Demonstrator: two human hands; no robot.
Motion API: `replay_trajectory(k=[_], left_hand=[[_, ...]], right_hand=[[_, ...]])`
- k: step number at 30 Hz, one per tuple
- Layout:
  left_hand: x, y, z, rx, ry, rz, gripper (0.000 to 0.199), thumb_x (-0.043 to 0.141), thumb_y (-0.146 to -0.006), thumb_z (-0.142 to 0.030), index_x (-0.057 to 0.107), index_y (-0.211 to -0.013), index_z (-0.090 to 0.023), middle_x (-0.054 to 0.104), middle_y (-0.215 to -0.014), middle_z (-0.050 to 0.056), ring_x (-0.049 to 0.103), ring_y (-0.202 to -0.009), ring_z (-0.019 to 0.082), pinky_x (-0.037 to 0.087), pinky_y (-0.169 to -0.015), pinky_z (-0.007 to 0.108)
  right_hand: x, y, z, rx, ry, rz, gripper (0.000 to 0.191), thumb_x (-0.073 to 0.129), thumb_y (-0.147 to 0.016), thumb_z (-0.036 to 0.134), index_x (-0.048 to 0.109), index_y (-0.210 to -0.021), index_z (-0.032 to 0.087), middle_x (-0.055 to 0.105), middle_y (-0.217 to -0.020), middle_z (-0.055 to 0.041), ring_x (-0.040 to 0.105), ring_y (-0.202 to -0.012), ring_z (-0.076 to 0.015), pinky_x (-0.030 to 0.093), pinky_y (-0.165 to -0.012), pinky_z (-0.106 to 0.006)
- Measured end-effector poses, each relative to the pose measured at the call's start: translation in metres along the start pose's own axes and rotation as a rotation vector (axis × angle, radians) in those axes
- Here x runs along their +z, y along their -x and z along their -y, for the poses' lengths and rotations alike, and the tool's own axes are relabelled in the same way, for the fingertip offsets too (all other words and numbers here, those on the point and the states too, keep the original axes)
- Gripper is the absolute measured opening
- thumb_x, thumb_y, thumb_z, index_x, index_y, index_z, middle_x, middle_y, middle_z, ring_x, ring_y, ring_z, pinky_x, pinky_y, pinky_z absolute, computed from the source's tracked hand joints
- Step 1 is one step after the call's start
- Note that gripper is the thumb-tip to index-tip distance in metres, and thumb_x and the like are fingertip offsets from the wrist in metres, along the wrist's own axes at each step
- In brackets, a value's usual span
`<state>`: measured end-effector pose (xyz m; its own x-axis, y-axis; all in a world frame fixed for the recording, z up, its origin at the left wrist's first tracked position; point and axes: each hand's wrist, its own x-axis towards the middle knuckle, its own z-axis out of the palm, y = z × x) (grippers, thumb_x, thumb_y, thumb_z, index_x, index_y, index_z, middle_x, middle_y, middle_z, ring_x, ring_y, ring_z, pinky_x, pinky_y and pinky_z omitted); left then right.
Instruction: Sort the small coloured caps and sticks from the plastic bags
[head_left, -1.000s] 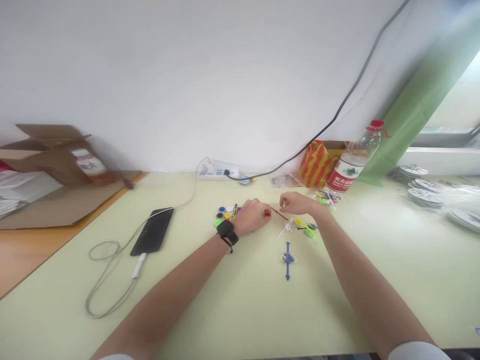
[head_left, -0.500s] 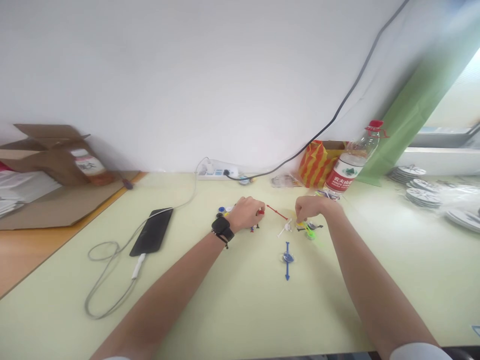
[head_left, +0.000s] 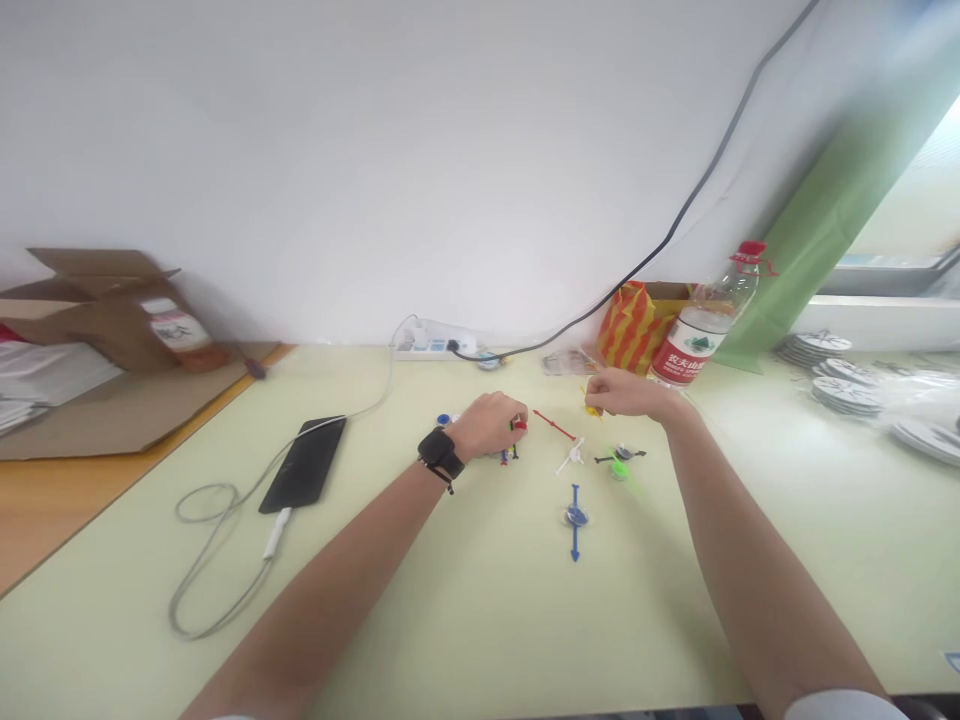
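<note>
My left hand [head_left: 491, 422], with a black watch [head_left: 441, 452] on its wrist, is curled closed with a small red round piece [head_left: 520, 426] at its fingertips. Small blue, red and dark pieces [head_left: 505, 457] peek out beneath it. My right hand [head_left: 626, 391] pinches a yellow arrow spinner [head_left: 592, 409]. Between the hands lie a red arrow [head_left: 555, 425] and a white arrow [head_left: 573, 456]. Below my right hand are a black arrow [head_left: 624, 453] and a bright green piece [head_left: 618, 469]. Nearer me, a blue arrow [head_left: 575, 520] lies on a clear disc.
A black phone [head_left: 306, 465] charges on the left by a white cable. Behind are a power strip [head_left: 435, 342], a red-and-yellow bag [head_left: 634, 325] and a large water bottle [head_left: 694, 335]. Stacked white discs [head_left: 846, 393] stand at right; a cardboard box [head_left: 112, 330] at left.
My right hand has moved back and slightly left from the black and green pieces, carrying the yellow arrow spinner. My left hand has stayed nearly in place.
</note>
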<state>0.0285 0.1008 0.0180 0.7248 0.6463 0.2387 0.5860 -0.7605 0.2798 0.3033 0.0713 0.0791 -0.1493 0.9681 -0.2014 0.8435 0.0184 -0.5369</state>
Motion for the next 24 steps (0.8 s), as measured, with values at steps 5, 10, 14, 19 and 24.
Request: replay_trajectory(k=[5,10,14,19,24], left_hand=[[0.002,-0.001,-0.001,-0.013,0.014,-0.04,0.014,0.066,-0.087,-0.027,0.074,-0.096,-0.022,0.074,-0.094,0.009,0.064,-0.098,0.028,0.048,-0.09,0.039],[-0.007,-0.004,-0.013,0.007,0.365,-0.221,0.032,0.068,-0.089,-0.036,0.069,-0.118,-0.023,0.074,-0.114,0.008,0.067,-0.104,0.025,0.053,-0.092,0.035],[-0.013,-0.009,-0.025,0.054,0.633,-0.302,0.025,0.064,-0.093,-0.033,0.067,-0.114,-0.021,0.074,-0.112,0.008,0.071,-0.096,0.019,0.057,-0.087,0.031],[-0.013,-0.01,-0.025,0.057,0.683,-0.343,0.017,0.065,-0.089,-0.025,0.069,-0.103,-0.018,0.075,-0.098,0.007,0.071,-0.088,0.017,0.058,-0.087,0.031],[-0.012,-0.009,-0.02,0.045,0.675,-0.315,0.01,0.067,-0.085,-0.024,0.068,-0.092,-0.017,0.074,-0.088,0.005,0.069,-0.078,0.015,0.058,-0.08,0.028]], right_hand=[[0.009,-0.001,0.01,-0.098,-0.223,-0.011,0.009,0.063,-0.079,0.026,0.056,-0.078,0.02,0.07,-0.073,-0.0041,0.059,-0.063,-0.0157,0.044,-0.056,-0.028],[0.025,-0.012,0.022,-0.186,-0.49,0.023,0.012,0.066,-0.081,0.027,0.057,-0.085,0.021,0.069,-0.074,-0.0031,0.061,-0.065,-0.0144,0.051,-0.064,-0.028],[0.037,-0.019,0.032,-0.245,-0.684,0.032,0.011,0.065,-0.079,0.025,0.059,-0.087,0.02,0.064,-0.071,-0.0008,0.061,-0.067,-0.0139,0.052,-0.068,-0.029],[0.043,-0.018,0.038,-0.293,-0.748,0.064,0.013,0.065,-0.077,0.023,0.058,-0.088,0.021,0.066,-0.079,-0.0008,0.061,-0.073,-0.0142,0.051,-0.073,-0.029],[0.047,-0.018,0.037,-0.328,-0.667,0.084,0.011,0.063,-0.078,0.024,0.058,-0.087,0.021,0.062,-0.077,0.0004,0.06,-0.073,-0.0143,0.048,-0.071,-0.028]])
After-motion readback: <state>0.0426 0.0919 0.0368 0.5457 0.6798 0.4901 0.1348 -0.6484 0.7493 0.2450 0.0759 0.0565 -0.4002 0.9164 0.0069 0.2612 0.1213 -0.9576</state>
